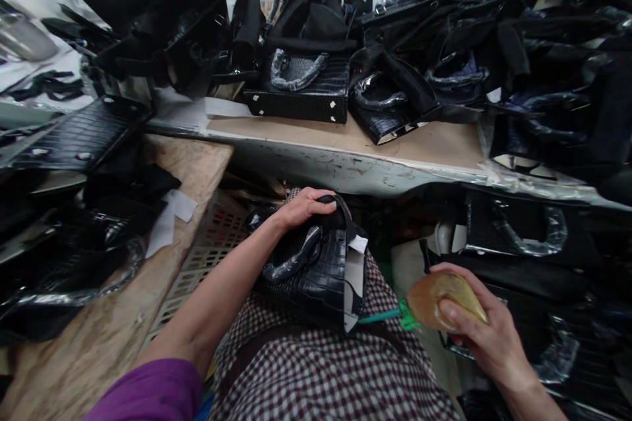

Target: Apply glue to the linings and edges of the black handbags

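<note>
A black crocodile-patterned handbag point(320, 276) rests on my lap, over a checked apron point(306, 375). Its handle point(293, 260) is wrapped in clear plastic, and a pale unfinished edge point(354, 283) shows on its right side. My left hand point(311, 207) is closed on the bag's upper edge, by a black strap. In my right hand point(474, 316) I squeeze a glue bottle point(434, 299) filled with amber liquid. Its green collar and thin teal nozzle point(380, 317) point left, with the tip at or very near the bag's lower right edge.
Several black handbags point(301, 82) crowd the bench point(345, 145) ahead. More bag parts point(74, 138) are heaped on the wooden board point(99, 335) at left, beside a white plastic basket point(212, 237). Plastic-wrapped bags point(523, 223) are stacked close on my right.
</note>
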A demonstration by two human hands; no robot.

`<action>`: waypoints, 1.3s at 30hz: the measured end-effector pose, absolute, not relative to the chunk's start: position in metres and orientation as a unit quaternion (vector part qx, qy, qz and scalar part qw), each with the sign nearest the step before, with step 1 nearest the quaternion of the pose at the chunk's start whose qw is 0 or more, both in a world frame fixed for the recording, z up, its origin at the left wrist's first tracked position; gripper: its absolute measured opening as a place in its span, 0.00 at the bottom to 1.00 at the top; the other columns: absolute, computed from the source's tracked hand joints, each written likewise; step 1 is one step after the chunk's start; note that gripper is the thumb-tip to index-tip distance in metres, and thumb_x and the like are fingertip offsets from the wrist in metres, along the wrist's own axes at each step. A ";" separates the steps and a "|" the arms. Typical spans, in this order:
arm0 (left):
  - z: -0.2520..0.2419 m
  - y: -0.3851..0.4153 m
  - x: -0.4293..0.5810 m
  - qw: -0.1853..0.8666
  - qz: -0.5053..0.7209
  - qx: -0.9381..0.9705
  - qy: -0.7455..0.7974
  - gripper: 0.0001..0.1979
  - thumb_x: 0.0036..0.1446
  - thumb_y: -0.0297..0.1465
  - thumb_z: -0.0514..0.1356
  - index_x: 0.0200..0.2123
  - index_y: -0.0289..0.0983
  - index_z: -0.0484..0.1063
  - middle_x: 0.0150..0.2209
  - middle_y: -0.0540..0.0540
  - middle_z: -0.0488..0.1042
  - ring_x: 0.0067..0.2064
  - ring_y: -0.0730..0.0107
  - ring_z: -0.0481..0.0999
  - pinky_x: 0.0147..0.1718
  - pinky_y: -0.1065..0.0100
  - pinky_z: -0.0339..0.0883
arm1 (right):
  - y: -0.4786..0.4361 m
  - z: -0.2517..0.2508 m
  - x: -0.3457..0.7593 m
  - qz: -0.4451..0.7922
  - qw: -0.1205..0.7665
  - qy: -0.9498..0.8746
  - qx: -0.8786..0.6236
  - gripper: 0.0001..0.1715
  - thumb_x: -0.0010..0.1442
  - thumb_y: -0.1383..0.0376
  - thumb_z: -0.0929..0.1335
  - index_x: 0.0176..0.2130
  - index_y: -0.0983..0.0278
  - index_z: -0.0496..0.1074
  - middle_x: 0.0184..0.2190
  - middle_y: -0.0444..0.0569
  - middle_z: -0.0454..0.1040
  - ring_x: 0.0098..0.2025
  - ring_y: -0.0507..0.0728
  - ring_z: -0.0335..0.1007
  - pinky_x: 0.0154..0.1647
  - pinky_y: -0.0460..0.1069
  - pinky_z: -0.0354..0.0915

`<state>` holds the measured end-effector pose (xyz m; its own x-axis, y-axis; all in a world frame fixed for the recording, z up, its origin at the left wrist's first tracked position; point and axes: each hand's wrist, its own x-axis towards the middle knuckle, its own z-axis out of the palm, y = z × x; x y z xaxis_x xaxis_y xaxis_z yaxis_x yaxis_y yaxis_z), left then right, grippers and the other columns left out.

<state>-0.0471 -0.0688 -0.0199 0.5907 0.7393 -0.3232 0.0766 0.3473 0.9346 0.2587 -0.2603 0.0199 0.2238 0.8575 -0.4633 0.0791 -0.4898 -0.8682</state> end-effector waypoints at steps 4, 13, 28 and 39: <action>-0.021 -0.069 -0.046 0.724 0.231 0.520 0.390 0.17 0.49 0.41 0.68 0.34 0.32 0.79 0.33 0.48 0.75 0.36 0.67 0.73 0.39 0.69 0.65 | -0.253 0.012 0.262 0.495 0.408 -0.328 -0.693 0.30 0.50 0.51 0.77 0.49 0.58 0.73 0.34 0.48 0.74 0.22 0.54 0.62 0.12 0.45 0.59; -0.021 -0.069 -0.047 0.731 0.233 0.515 0.382 0.15 0.50 0.40 0.68 0.34 0.33 0.79 0.34 0.48 0.76 0.37 0.65 0.74 0.41 0.68 0.67 | -0.228 -0.014 0.267 0.447 0.440 -0.360 -0.691 0.30 0.51 0.52 0.78 0.49 0.59 0.71 0.33 0.46 0.74 0.20 0.53 0.62 0.14 0.46 0.64; -0.020 -0.068 -0.046 0.722 0.231 0.527 0.383 0.15 0.50 0.39 0.68 0.34 0.33 0.79 0.32 0.50 0.75 0.35 0.68 0.72 0.38 0.70 0.65 | -0.237 0.000 0.264 0.482 0.401 -0.368 -0.687 0.29 0.53 0.51 0.76 0.50 0.59 0.71 0.36 0.49 0.73 0.25 0.55 0.63 0.14 0.44 0.62; -0.009 -0.061 -0.050 0.678 0.241 0.575 0.388 0.14 0.54 0.39 0.66 0.35 0.32 0.80 0.35 0.47 0.76 0.38 0.65 0.74 0.41 0.68 0.67 | -0.250 0.008 0.262 0.562 0.456 -0.270 -0.636 0.29 0.53 0.51 0.75 0.50 0.61 0.72 0.31 0.48 0.70 0.21 0.53 0.59 0.13 0.44 0.55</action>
<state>-0.0504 -0.0609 -0.0088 0.5819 0.7742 -0.2492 0.1200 0.2214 0.9678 0.2619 -0.2499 0.0081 0.2231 0.8547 -0.4687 -0.1691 -0.4396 -0.8822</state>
